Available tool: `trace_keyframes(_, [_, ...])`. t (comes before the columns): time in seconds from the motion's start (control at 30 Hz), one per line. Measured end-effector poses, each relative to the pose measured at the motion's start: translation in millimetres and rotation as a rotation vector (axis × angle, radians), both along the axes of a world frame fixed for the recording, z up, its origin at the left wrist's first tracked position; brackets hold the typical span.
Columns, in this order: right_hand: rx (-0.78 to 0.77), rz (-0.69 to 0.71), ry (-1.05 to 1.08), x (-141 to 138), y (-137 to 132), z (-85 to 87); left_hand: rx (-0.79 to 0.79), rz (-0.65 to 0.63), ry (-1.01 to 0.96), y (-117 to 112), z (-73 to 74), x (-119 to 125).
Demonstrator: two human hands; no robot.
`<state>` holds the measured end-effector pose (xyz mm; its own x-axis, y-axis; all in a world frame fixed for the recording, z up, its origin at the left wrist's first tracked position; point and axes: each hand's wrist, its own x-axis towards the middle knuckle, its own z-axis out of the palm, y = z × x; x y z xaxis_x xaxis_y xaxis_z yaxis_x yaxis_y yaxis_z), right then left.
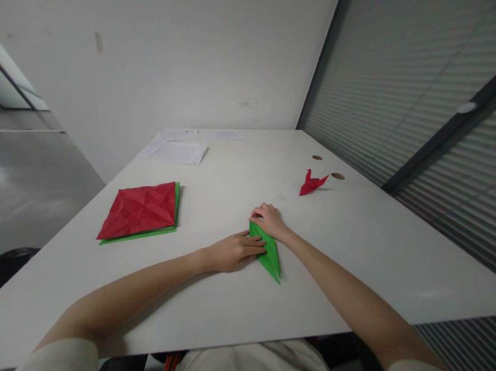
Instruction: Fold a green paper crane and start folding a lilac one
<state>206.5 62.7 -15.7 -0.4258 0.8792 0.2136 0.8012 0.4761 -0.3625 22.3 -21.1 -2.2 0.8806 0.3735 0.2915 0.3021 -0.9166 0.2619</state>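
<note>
On the white table in front of me lies a green folded origami paper (272, 258), a narrow kite shape whose split point faces me. My left hand (236, 252) rests flat across its left side, fingers stretched over the paper. At the far tip my right hand (268, 219) has thumb and fingers pinched on the paper's edge. A finished-looking red origami crane (313, 183) stands farther off to the right, apart from both hands. To the left is a stack of square paper, with a creased red sheet (143, 210) over green sheets (176, 203).
Several printed white papers (174, 151) lie at the table's far left. Two round holes, one a cable hole (337, 176), sit near the right edge. A white wall (205, 54) rises behind the table (222, 324), and window blinds (374, 103) line the right side.
</note>
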Motion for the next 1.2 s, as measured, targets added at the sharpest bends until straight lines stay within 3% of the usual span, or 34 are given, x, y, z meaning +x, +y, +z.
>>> trace_keyframes(0.37, [-0.009, -0.028, 0.041, -0.6, 1.3, -0.2, -0.028, 0.06, -0.016, -1.8, 2.9, -0.3])
trace_keyframes(0.8, [-0.035, -0.058, 0.045, -2.9, 0.7, 2.1, 0.015, -0.072, 0.003, -1.0, 3.3, -1.1])
trace_keyframes(1.2, [0.028, -0.061, 0.039, -5.5, -2.5, -1.5, -0.053, 0.008, -0.05, 0.5, 2.8, -2.5])
